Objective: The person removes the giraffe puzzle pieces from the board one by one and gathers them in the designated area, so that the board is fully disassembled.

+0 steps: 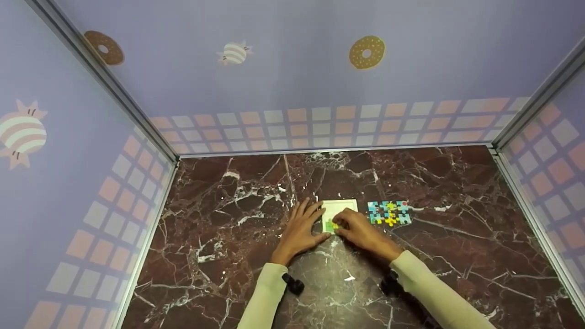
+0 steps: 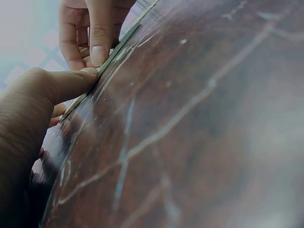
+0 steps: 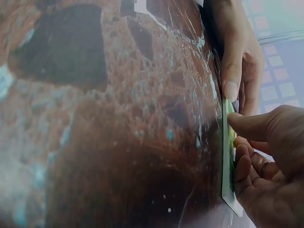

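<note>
Inside the tray's (image 1: 345, 204) near edge, the right hand (image 1: 361, 232) pinches a yellow piece (image 1: 336, 225); the left hand (image 1: 298, 231), fingers extended, steadies the rim. Other puzzle pieces (image 1: 390, 214) lie rightward on the tabletop (image 1: 438, 274). Step, I judge: seating; next calls for fine alignment.

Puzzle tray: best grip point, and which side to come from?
Probably hold the tray by its left and right rims, coming down from above on each side: it lies flat, looks thin in the wrist views, and those edges are straight and opposite. The left hand touches the left rim.
</note>
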### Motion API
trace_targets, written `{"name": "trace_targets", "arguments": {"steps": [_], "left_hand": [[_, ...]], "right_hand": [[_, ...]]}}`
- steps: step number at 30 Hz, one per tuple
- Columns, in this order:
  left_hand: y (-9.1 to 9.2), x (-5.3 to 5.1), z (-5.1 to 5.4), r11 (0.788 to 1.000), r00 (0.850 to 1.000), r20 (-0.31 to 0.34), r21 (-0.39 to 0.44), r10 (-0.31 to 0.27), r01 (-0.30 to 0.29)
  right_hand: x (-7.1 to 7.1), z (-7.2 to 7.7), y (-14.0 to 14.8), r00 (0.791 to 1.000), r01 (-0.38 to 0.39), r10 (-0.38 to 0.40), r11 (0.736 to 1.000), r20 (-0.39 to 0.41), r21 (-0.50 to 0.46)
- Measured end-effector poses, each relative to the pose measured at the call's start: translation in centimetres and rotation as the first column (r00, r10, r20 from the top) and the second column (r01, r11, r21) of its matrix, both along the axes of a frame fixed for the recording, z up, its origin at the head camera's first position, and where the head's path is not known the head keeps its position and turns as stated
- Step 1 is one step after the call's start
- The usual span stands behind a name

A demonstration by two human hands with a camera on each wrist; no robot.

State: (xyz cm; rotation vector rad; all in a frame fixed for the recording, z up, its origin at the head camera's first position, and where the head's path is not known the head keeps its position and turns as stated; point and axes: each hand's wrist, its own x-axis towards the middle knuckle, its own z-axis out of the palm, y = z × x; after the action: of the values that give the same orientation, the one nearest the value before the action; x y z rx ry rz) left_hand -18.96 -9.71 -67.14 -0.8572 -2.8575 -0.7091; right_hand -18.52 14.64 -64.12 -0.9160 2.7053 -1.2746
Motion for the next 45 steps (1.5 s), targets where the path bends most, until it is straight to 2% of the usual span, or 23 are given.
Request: {"name": "trace_targets", "arguments": {"steps": [12, 17, 24, 30, 33, 37, 41, 45], "left_hand": [[0.2, 0.1, 0.1, 1.000, 1.000, 0.016, -0.017, 0.020, -0.020], [0.1, 0.1, 0.0, 1.000, 1.000, 0.020, -0.012, 0.019, -0.018], [0.0, 0.0, -0.1, 1.000, 1.000, 0.013, -0.007, 0.015, -0.015], [0.1, 0.1, -0.1, 1.000, 1.000, 0.025, -0.005, 0.015, -0.015], [0.2, 0.1, -0.1, 1.000, 1.000, 0.026, -0.015, 0.017, -0.016], [0.3, 0.1, -0.1, 1.000, 1.000, 0.028, -0.025, 0.015, -0.014], [0.2, 0.1, 0.0, 1.000, 0.999, 0.042, -0.016, 0.012, -0.012], [0.1, 0.1, 0.0, 1.000, 1.000, 0.027, -0.007, 0.008, -0.007]], "right_hand": [[0.1, 0.2, -0.5, 0.999, 0.004, -0.001, 0.996, -0.033, 0.086], [0.1, 0.3, -0.6, 0.999, 0.005, -0.002, 0.997, -0.039, 0.076], [0.1, 0.3, -0.7, 1.000, 0.009, -0.008, 1.000, -0.023, 0.024], [0.6, 0.0, -0.7, 0.996, 0.074, -0.077, 0.995, -0.049, -0.063], [0.9, -0.2, -0.3, 0.989, 0.105, -0.117, 0.986, -0.088, -0.127], [1.4, -0.2, 0.7, 0.980, 0.148, -0.172, 0.966, -0.100, -0.210], [1.8, 0.0, 2.0, 0.974, 0.191, -0.215, 0.952, -0.078, -0.239], [2.1, 0.0, 3.2, 0.969, 0.213, -0.236, 0.947, -0.070, -0.241]]}}
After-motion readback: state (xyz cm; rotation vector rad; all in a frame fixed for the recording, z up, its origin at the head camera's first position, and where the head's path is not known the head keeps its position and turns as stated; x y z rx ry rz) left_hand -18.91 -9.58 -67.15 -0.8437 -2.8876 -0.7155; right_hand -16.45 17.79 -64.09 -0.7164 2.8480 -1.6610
